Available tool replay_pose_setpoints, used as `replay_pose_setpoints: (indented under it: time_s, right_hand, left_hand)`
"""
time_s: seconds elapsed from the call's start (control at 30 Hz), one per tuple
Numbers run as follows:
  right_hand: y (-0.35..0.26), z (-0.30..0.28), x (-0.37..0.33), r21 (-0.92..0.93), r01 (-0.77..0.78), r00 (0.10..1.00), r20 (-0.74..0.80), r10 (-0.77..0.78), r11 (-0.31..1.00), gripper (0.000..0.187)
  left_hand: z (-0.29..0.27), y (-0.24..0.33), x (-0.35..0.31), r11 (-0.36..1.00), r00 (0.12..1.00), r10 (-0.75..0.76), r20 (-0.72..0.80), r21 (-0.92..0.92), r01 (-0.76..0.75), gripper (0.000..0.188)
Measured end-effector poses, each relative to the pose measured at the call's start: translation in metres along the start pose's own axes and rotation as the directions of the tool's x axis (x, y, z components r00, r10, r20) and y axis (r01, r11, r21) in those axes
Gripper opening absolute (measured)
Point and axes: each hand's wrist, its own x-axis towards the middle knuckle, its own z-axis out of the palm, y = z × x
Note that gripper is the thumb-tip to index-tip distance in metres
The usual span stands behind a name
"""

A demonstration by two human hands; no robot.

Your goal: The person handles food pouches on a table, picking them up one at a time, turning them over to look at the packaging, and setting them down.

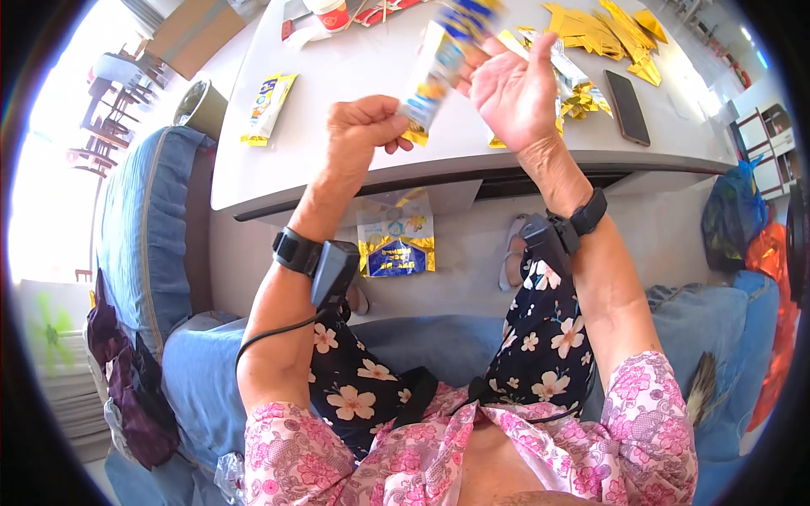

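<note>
Above the desk (337,76), a left hand (363,131) pinches the gold bottom edge of a blue-and-yellow packet (439,63); its top is motion-blurred. Right of the packet, the right hand (515,88) grips its upper part. Beyond, a phone (627,107) lies near the desk's right edge.

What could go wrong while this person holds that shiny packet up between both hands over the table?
The packet is pinched only at its ends by the left hand and right hand, so it might slip and fall. One bag already lies on the floor. The phone sits near the table edge, where a sleeve or elbow could knock it off.
</note>
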Motion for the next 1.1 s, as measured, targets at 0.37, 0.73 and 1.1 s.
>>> replay_pose_setpoints:
  time_s: [0.37, 0.73, 1.1]
  right_hand:
    - [0.006, -0.009, -0.003, 0.064, -0.085, 0.996, 0.021, 0.083, 0.994, 0.1]
    - [0.014, -0.003, -0.009, -0.198, -0.085, 0.991, 0.081, 0.103, 0.977, 0.071]
    - [0.019, -0.004, -0.01, -0.574, -0.066, 0.996, -0.09, 0.017, 0.816, 0.028]
  left_hand:
    - [0.015, 0.012, -0.004, 0.991, 0.999, -0.016, -0.032, -0.133, 0.012, 0.014]
    - [0.021, 0.003, -0.01, 0.972, 0.971, -0.232, 0.05, -0.014, 0.233, 0.013]
    - [0.002, -0.014, 0.001, 0.917, 0.995, -0.09, -0.046, 0.386, 0.101, 0.023]
